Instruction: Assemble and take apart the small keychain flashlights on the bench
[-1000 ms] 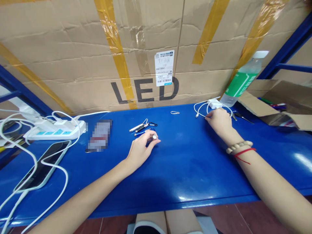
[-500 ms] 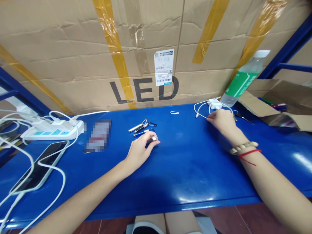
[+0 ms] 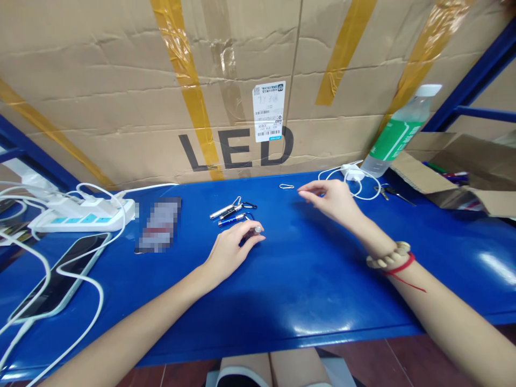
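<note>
Left hand point(image 3: 236, 244): grip curled around small tube point(image 3: 258, 229), end exposed, apparently for steadiness. Right hand point(image 3: 330, 201): fingertips nearly meeting, just beside clip point(image 3: 286, 187) on bench point(image 3: 314, 279); hold on anything unclear. Penlights point(image 3: 230, 213) bunched beyond left hand, probably for easy reach.

- Straight-edged blue tabletop point(image 3: 322, 285): smooth, glossy, with bright reflections.
- Large brown cardboard box point(image 3: 133, 97): matt, creased; its yellow-brown tape strips point(image 3: 180, 56) are shiny plastic film.
- White rectangular label point(image 3: 269, 111): smooth paper.
- Slim silver cylinder point(image 3: 220, 212), black cylinder point(image 3: 231, 212) and blue cylinder point(image 3: 231, 220): polished, metal-looking.
- Small pale round-ended piece point(image 3: 258, 229) in the left hand point(image 3: 233, 245): shiny at its tip.
- Thin silver looped clip point(image 3: 286, 187): bright metal wire.
- Green-labelled clear bottle point(image 3: 397, 138): translucent plastic.
- Long white power strip point(image 3: 83, 228): smooth plastic.
</note>
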Demonstrator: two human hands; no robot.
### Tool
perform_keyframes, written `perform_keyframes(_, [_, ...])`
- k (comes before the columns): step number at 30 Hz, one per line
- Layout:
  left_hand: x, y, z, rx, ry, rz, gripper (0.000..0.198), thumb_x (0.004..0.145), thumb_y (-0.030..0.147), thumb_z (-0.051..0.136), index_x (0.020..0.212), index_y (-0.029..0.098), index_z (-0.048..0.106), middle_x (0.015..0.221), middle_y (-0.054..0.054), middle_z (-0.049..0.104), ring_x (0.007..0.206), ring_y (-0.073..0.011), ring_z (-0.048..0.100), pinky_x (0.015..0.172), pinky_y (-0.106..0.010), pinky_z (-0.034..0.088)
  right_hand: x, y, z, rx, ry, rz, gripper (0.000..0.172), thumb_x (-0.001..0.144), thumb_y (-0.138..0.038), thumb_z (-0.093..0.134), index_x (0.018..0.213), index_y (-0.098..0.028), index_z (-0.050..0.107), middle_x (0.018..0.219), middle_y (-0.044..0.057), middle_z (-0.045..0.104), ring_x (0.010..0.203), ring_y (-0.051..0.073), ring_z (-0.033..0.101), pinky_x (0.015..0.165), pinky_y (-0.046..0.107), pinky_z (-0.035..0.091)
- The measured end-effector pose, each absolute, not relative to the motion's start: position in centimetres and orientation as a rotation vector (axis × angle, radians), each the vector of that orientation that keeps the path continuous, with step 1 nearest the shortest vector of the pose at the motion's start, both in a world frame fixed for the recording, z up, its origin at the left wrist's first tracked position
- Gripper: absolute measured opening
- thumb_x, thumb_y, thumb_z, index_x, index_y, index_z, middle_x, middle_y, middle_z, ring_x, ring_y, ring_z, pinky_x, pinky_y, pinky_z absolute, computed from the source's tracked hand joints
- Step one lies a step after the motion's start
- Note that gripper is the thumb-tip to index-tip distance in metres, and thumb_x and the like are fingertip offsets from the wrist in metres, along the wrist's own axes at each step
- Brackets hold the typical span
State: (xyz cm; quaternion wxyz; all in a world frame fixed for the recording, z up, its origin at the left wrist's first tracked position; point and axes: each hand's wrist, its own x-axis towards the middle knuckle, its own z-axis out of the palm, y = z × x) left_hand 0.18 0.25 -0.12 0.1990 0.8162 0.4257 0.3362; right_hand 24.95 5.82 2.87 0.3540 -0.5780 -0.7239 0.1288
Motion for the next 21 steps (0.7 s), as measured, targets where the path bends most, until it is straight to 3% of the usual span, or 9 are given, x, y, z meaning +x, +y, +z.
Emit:
perform_keyframes(8, [0.1, 0.2, -0.1, 2.387, 1.156, 0.958, 0.014, 0.084, 0.028, 0.052, 0.093, 0.022, 0.061, 0.089, -0.001, 0.067, 0.079, -0.0141, 0.063, 0.072, -0.023, 0.049, 18.2, 2.3, 2.4, -1.02, -1.745, 1.224, 0.027, 0.068, -0.038, 0.066, 0.079, -0.014, 0.069, 0.065, 0.003, 0.066, 0.053, 0.01, 0.055, 0.046, 0.021, 0.042])
perform_keyframes(12, [0.1, 0.2, -0.2, 2.385, 1.144, 0.964, 0.015, 0.085, 0.028, 0.052, 0.094, 0.022, 0.062, 0.09, -0.001, 0.067, 0.08, -0.0144, 0.063, 0.074, -0.025, 0.049, 18.4, 2.3, 2.4, -1.04, -1.567, 1.348, 0.031, 0.061, -0.04, 0.072, 0.079, -0.014, 0.07, 0.061, 0.001, 0.063, 0.051, 0.008, 0.051, 0.043, 0.019, 0.037])
perform_keyframes(21, [0.0, 0.4, -0.1, 2.417, 1.123, 0.908, 0.017, 0.086, 0.029, 0.05, 0.097, 0.023, 0.062, 0.088, -0.001, 0.066, 0.079, -0.0146, 0.061, 0.072, -0.025, 0.048, 18.4, 2.4, 2.1, -1.108, -1.669, 1.453, 0.032, 0.061, -0.041, 0.072, 0.077, -0.014, 0.07, 0.062, 0.002, 0.064, 0.054, 0.008, 0.053, 0.043, 0.018, 0.035])
